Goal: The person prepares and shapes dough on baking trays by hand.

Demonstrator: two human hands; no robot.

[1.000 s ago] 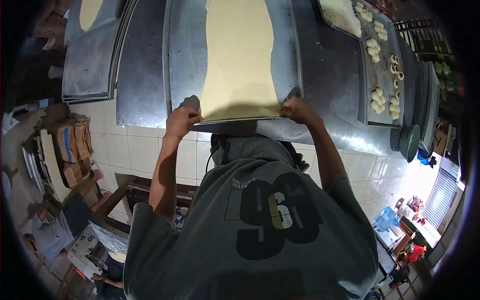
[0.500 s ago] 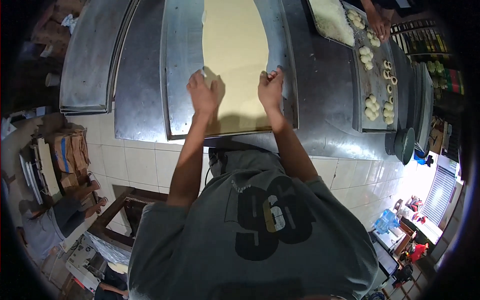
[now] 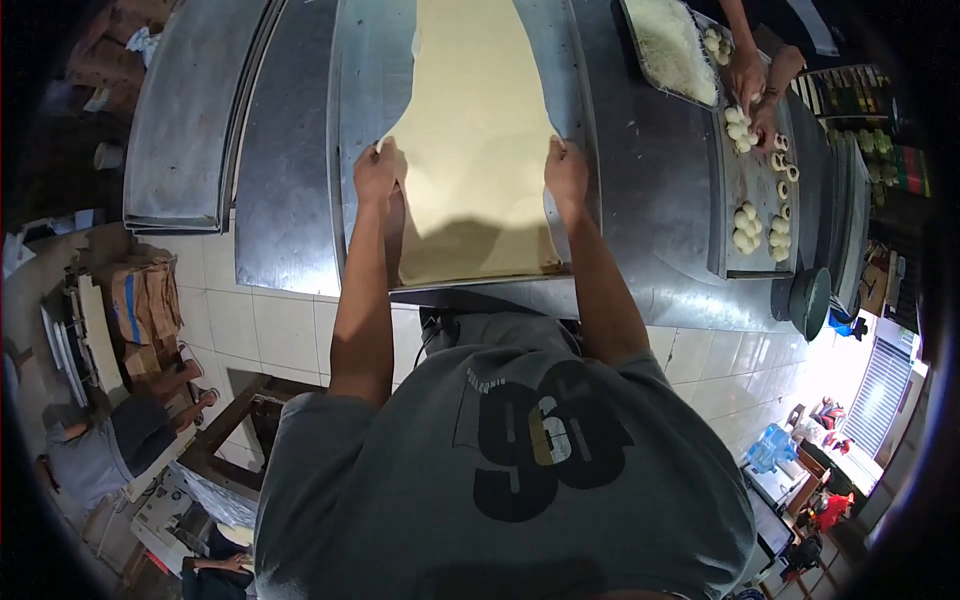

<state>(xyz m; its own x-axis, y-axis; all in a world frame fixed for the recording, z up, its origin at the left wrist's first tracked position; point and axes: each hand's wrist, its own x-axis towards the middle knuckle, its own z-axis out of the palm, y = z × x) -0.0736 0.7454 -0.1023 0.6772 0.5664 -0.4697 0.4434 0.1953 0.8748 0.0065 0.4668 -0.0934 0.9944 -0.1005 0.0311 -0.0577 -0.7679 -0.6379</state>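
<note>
A long, pale yellow dough sheet [image 3: 470,90] lies in a large shallow metal tray [image 3: 354,70], widened where I hold it. My left hand [image 3: 377,168] pinches the sheet's left edge, pulled out toward the tray's left side. Opposite it, my right hand [image 3: 566,170] grips the right edge in the same way, fingers closed on it. The sheet's near end lies along the tray's front, with a shadow across it.
Stacked trays [image 3: 175,150] stand left. Right are a tray of pale grated stuff [image 3: 668,50], a tray [image 3: 748,270] with several dough pieces, a co-worker's hands [image 3: 760,95] among them, and a green bowl [image 3: 810,305]. Another person [image 3: 90,450] is at lower left.
My hands moved from the sheet's near corners up along its sides, then spread outward, stretching the edges wider. The co-worker's hands moved down onto the right tray.
</note>
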